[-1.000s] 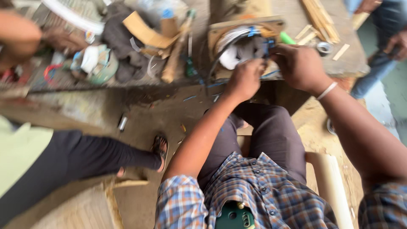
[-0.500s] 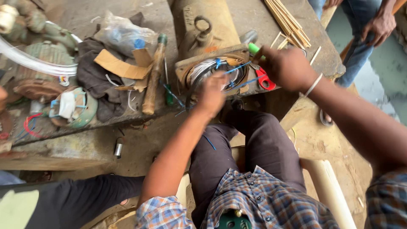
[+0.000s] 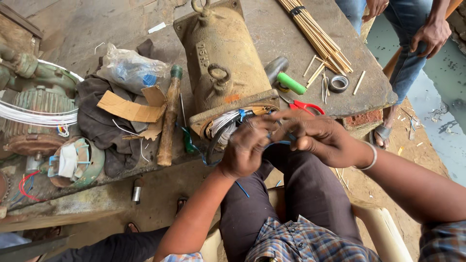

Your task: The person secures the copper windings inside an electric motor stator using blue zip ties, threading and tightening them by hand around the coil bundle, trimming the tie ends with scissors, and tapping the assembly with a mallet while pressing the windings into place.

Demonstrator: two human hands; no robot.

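A: Count per kind? One motor housing (image 3: 221,73), one hammer (image 3: 167,119), one pair of red-handled scissors (image 3: 303,104).

B: Also one tape roll (image 3: 338,83), one stick bundle (image 3: 313,30), one plastic bag (image 3: 128,70).

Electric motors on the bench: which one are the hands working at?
The tan cast motor with lifting eye bolts, in the middle. Both the left hand and right hand handle blue wire at its open winding end; the green motor sits untouched at left.
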